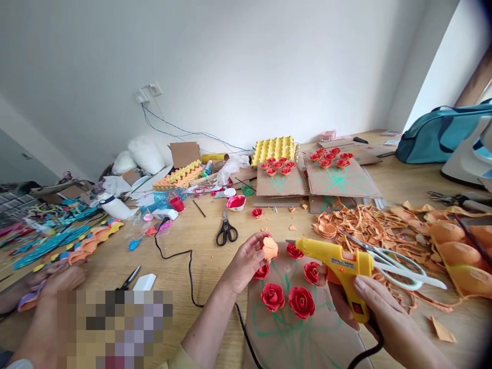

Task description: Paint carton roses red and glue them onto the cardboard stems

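Observation:
My left hand (246, 264) pinches a paper rose (270, 249) whose unpainted orange underside faces the yellow hot glue gun (338, 261). That glue gun is gripped in my right hand (372, 307), its nozzle pointing left, close to the rose; a red light glows on its body. Below both hands lies a cardboard sheet (277, 338) with green painted stems and several red roses (302, 302) on it. A single red rose (257, 212) sits on the table beyond the sheet.
Black scissors (226, 229) and a dish of red paint (236, 202) stand ahead. Orange carton scraps (365, 230) with white-handled scissors (403, 269) cover the right. Two finished-looking cardboard pictures (282, 185) lie behind. A co-worker's hands (63, 282) are at left; a black cord (191, 271) crosses the table.

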Demonstrator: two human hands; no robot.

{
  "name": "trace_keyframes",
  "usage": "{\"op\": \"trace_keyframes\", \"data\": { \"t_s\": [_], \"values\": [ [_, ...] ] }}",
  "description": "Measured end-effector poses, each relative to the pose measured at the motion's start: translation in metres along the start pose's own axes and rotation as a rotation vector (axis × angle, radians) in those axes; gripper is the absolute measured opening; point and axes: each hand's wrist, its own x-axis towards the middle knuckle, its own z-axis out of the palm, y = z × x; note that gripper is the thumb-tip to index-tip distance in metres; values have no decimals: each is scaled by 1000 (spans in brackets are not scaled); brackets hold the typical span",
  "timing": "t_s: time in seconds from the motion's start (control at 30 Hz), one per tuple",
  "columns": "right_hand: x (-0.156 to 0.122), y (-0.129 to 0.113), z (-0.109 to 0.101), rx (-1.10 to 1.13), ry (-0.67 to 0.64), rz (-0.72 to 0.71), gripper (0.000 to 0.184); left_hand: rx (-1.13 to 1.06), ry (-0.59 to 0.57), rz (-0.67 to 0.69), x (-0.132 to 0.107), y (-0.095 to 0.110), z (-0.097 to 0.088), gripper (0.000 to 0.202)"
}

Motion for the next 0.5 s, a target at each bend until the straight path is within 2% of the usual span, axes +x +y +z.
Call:
{"op": "trace_keyframes", "data": {
  "t_s": [0.1, 0.27, 0.37, 0.5],
  "values": [
    [-4, 1, -3, -120, 55, 2, 46, -128, -42, -33, 0, -2, 2, 60],
    [-8, 1, -11, -401, -106, -8, 56, -226, -105, -35, -1, -5, 5, 54],
    [-10, -2, -12, -504, -121, -9, 62, -256, -129, -24, -2, -8, 5, 51],
    [-10, -1, -12, -528, -125, -17, 60, -274, -147, -21, -2, -8, 6, 48]
  ]
}}
